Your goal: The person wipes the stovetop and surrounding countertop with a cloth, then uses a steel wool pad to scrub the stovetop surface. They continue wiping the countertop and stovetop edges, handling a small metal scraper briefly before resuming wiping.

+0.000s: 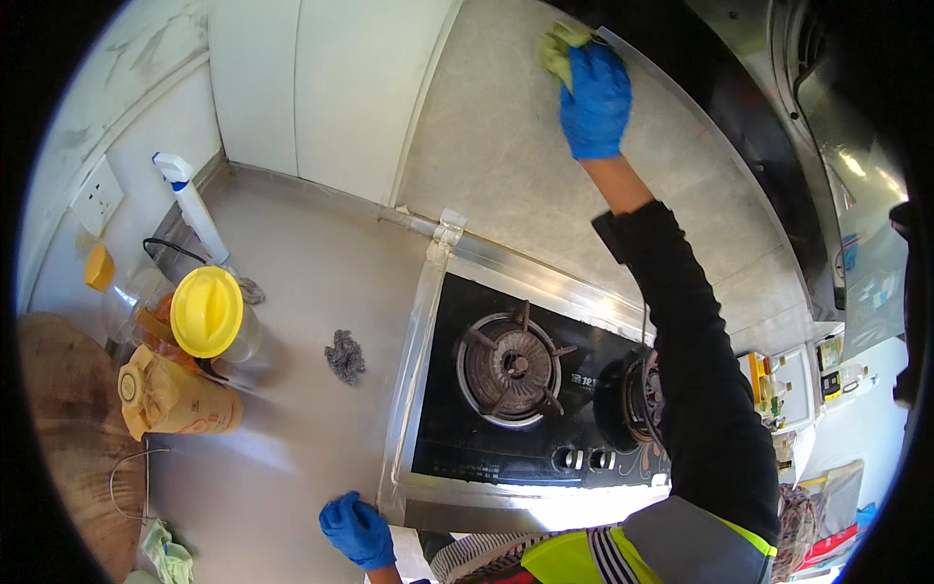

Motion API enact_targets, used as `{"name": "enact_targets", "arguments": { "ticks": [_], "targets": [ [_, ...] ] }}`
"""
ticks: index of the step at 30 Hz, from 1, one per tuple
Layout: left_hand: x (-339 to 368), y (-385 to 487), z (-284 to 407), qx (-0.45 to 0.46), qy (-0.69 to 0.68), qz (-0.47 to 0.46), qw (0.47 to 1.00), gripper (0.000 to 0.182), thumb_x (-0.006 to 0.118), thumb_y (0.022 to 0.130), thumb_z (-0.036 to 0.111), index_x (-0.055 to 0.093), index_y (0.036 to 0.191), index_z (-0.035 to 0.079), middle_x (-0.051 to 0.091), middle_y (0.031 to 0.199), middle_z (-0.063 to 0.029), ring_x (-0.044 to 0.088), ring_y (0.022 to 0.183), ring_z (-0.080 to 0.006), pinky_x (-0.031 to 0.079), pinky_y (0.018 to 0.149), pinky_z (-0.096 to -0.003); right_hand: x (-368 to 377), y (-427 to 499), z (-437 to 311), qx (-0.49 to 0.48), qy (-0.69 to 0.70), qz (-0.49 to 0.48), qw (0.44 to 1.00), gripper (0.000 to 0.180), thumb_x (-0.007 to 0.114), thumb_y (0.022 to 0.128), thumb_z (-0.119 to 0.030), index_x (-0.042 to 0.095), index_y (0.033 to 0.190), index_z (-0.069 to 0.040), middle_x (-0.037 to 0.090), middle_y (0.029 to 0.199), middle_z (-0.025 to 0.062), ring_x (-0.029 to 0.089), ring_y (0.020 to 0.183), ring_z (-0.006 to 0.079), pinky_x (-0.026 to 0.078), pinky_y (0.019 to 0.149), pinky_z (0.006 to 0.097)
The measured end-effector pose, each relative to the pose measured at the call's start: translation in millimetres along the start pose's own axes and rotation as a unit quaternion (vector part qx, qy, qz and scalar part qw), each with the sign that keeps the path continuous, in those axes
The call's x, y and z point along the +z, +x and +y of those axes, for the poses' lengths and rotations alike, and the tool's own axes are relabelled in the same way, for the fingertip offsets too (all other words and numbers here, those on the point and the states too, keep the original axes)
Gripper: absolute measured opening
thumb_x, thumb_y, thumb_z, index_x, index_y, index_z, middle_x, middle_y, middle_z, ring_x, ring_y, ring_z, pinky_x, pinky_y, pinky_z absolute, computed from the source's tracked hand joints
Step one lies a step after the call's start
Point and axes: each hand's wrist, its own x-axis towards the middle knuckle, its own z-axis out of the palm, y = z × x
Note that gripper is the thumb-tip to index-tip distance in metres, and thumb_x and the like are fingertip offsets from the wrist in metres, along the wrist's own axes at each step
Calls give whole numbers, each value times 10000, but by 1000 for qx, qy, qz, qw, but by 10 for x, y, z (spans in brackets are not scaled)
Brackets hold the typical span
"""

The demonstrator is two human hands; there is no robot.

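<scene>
My right hand (597, 98), in a blue glove, presses a yellow-green cloth (560, 50) on the grey tiled wall (496, 117), just below the range hood's edge. My left hand (357, 531), also blue-gloved, rests on the grey countertop (292, 467) near its front edge. Its fingers are curled in, and nothing shows in them. Between my arms lies a black glass gas stove (452, 438). Its left burner (516, 363) is in plain view, while my right sleeve partly covers the right burner (646, 398). A steel-wool scrubber (345, 358) lies left of the stove.
At the left stand a white spray bottle (201, 219), a yellow-lidded jug (206, 312), an oil bottle (139, 292) and a brown paper-wrapped package (182, 398). A round wooden board (73, 438) leans there. The dark range hood (759, 153) overhangs at upper right.
</scene>
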Motion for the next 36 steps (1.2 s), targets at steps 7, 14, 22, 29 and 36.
{"name": "enact_targets", "arguments": {
  "ticks": [7, 14, 22, 29, 36],
  "targets": [
    [17, -24, 1, -2, 2, -9, 1000, 169, 569, 721, -18, 602, 872, 52, 560, 858, -133, 522, 837, -326, 427, 779, -407, 454, -235, -557, -106, 93, -131, 981, 351, 550, 785, -68, 585, 1134, -66, 531, 1227, 130, 508, 1119, 295, 414, 949, 393],
    [-25, -12, -16, -8, -27, 1, 1000, 161, 577, 706, -6, 612, 849, 59, 573, 842, -131, 533, 829, -326, 434, 776, -406, -159, -634, -376, -94, 71, -242, 963, 341, 544, 814, -55, 592, 1149, -100, 554, 1207, 134, 542, 1105, 286, 428, 957, 381],
    [-16, 4, -23, -3, -24, -1, 1000, 151, 574, 715, 0, 614, 847, 65, 577, 839, -124, 535, 822, -319, 430, 782, -406, 363, 512, -473, -25, -24, -70, 997, 495, 497, 768, -129, 489, 1246, -1, 488, 1262, 200, 491, 1105, 363, 369, 966, 465],
    [-7, 20, 1, -4, -9, -8, 1000, 174, 570, 735, -23, 620, 873, 71, 578, 856, -117, 534, 842, -309, 430, 793, -392, 573, -317, -887, -96, 18, -197, 976, 554, 616, 775, -198, 480, 1294, -62, 319, 1441, 138, 342, 1301, 315, 291, 1051, 437],
    [20, 11, -1, -14, 1, -10, 1000, 199, 576, 692, -26, 632, 863, 59, 596, 855, -116, 549, 833, -316, 433, 787, -400, 752, -1488, -1492, -175, 145, -309, 923, 447, 456, 847, -113, 475, 1288, -46, 321, 1448, 113, 354, 1305, 277, 306, 1058, 385]
  ]
}}
